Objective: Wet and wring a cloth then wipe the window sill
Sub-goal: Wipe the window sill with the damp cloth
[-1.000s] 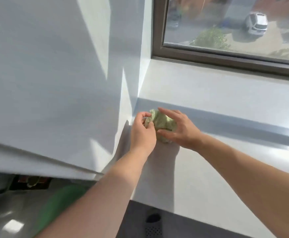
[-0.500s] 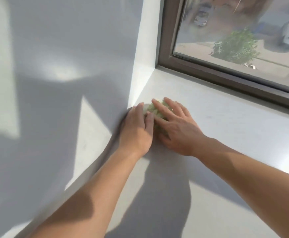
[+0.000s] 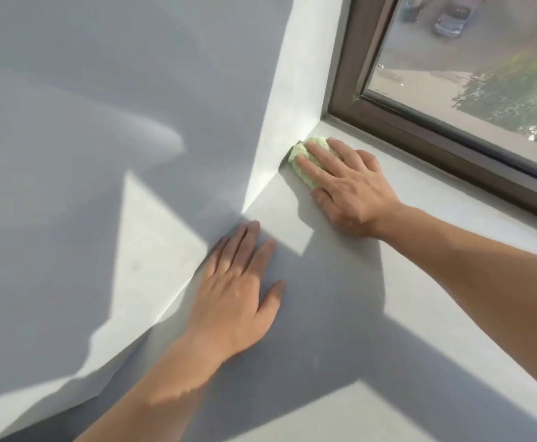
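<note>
A small pale green cloth (image 3: 302, 156) lies bunched on the white window sill (image 3: 420, 282), pushed into the far left corner where the sill meets the side wall. My right hand (image 3: 346, 186) presses flat on top of the cloth, fingers stretched over it, and covers most of it. My left hand (image 3: 238, 288) rests flat on the sill nearer to me, by the wall's lower edge, fingers spread and holding nothing.
A brown window frame (image 3: 420, 129) runs along the back of the sill, with glass above it showing a street, cars and a tree. The white side wall (image 3: 101, 154) rises on the left. Sunlit patches and shadows cross the sill.
My right hand has slid the cloth away from me into the corner by the frame. My left hand has let go of the cloth and now lies flat on the sill, closer to me.
</note>
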